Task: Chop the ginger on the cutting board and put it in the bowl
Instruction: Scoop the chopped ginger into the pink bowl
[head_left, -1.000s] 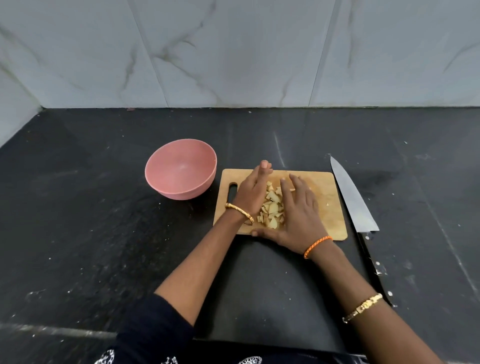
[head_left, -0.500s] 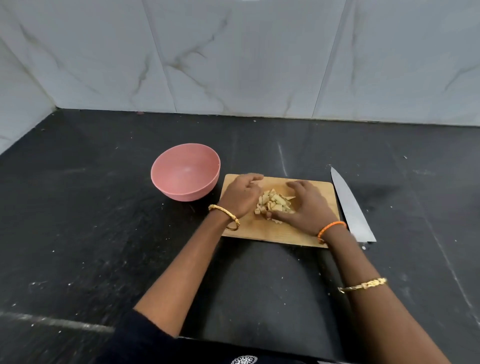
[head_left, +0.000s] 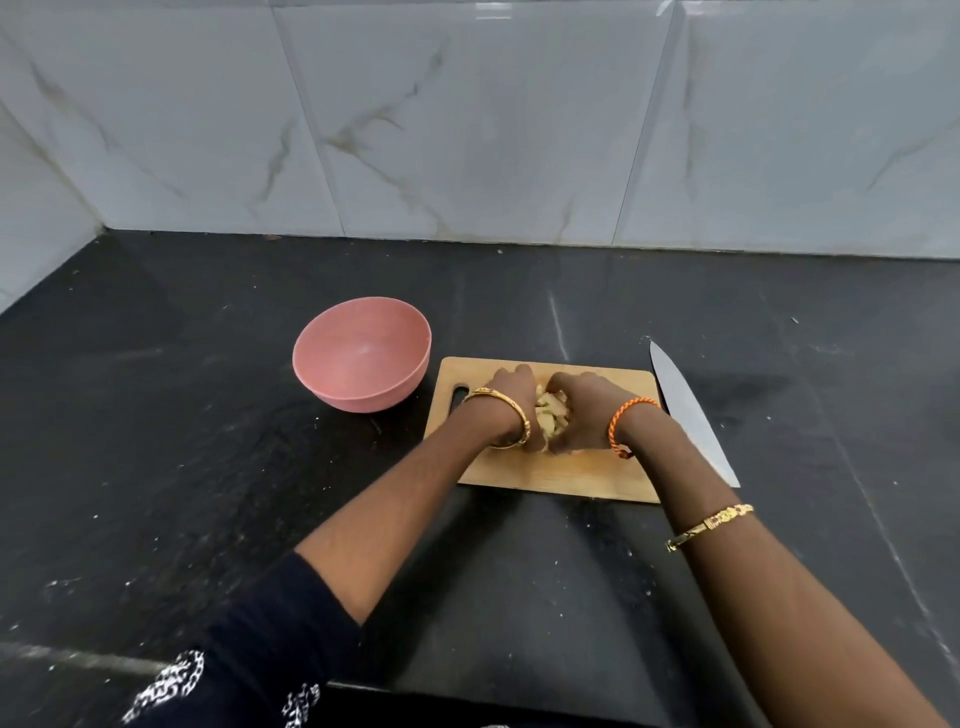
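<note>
A small heap of chopped ginger (head_left: 550, 415) lies in the middle of the wooden cutting board (head_left: 571, 475). My left hand (head_left: 511, 400) and my right hand (head_left: 582, 413) are cupped close around the heap from both sides, fingers curled over it, so most pieces are hidden. The pink bowl (head_left: 358, 356) stands empty on the counter just left of the board.
A large kitchen knife (head_left: 685, 410) lies on the black counter right of the board, tip pointing away. The marble-tiled wall (head_left: 467, 130) runs along the back and left. Bare counter lies in front of the board.
My hands have drawn together over the ginger, from flat and apart to cupped around the heap, gathering the pieces. The view has tilted up a little.
</note>
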